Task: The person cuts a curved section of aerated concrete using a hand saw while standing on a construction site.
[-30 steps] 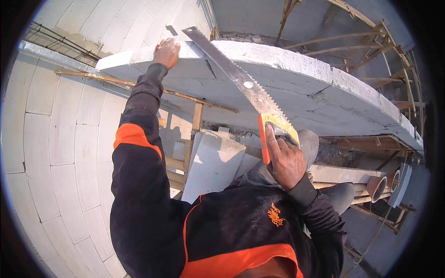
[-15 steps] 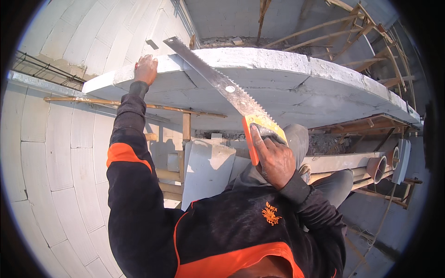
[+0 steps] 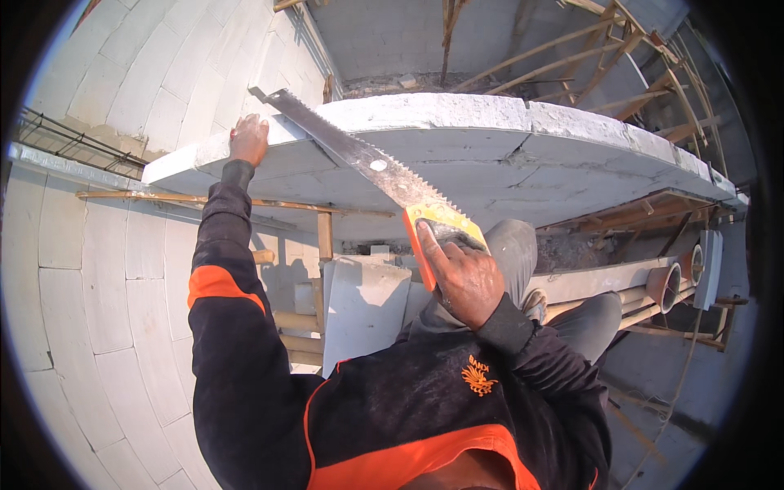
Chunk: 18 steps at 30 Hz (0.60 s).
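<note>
A handsaw (image 3: 355,153) with a toothed metal blade and an orange and yellow handle is held in my right hand (image 3: 467,283), its fingers wrapped round the handle. The blade slants up to the far left, across the top of a white block wall (image 3: 433,110), its teeth facing up and right. From this view I cannot tell whether the blade touches the blocks. To the left of the blade tip, my left hand (image 3: 249,140) grips the wall's top edge, fingers hooked over it. A dark joint line runs down the wall face beneath the blade.
On the left rises a tall block wall (image 3: 106,302) with steel bars (image 3: 77,139) beside it. A thin wooden pole (image 3: 286,204) crosses below my left hand. A pale slab (image 3: 365,298), bamboo poles and a bucket (image 3: 663,283) are near my legs. Timber props (image 3: 563,49) stand beyond the wall.
The saw and my right hand have shifted left, and the blade tip sits lower and farther left in the picture. My left hand stays on the wall top. The view has shifted slightly.
</note>
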Tool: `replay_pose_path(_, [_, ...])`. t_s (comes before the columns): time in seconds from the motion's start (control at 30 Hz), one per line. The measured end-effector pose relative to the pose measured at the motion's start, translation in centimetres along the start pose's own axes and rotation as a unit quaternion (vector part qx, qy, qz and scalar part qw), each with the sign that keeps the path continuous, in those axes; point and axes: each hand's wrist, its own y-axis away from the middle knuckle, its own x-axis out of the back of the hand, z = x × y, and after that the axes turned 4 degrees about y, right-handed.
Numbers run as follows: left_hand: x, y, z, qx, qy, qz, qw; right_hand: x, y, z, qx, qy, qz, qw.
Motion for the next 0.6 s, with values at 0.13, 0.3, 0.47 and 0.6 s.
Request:
replay_pose_path(0.13, [-0.2, 0.7, -0.3, -0.029, -0.044, 0.012, 0.999, 0.4, 4.2, 2.9, -0.016, -0.002, 0.0, 1.0])
replay_pose_path(0.3, [-2.5, 0.1, -2.3, -0.042, -0.041, 0.017, 0.998, 3.0, 5.6, 1.8, -0.09, -0.02, -0.01, 0.996])
replay_pose_path(0.47, [-4.8, -1.0, -2.0, -0.019, -0.022, 0.024, 0.999, -0.4, 1.5, 0.4, -0.012, 0.02, -0.019, 1.0])
replay_pose_path(0.6, [-2.5, 0.3, -2.8, -0.023, -0.034, -0.025, 0.999, 1.8, 6.7, 3.1, -0.065, 0.02, -0.002, 0.998])
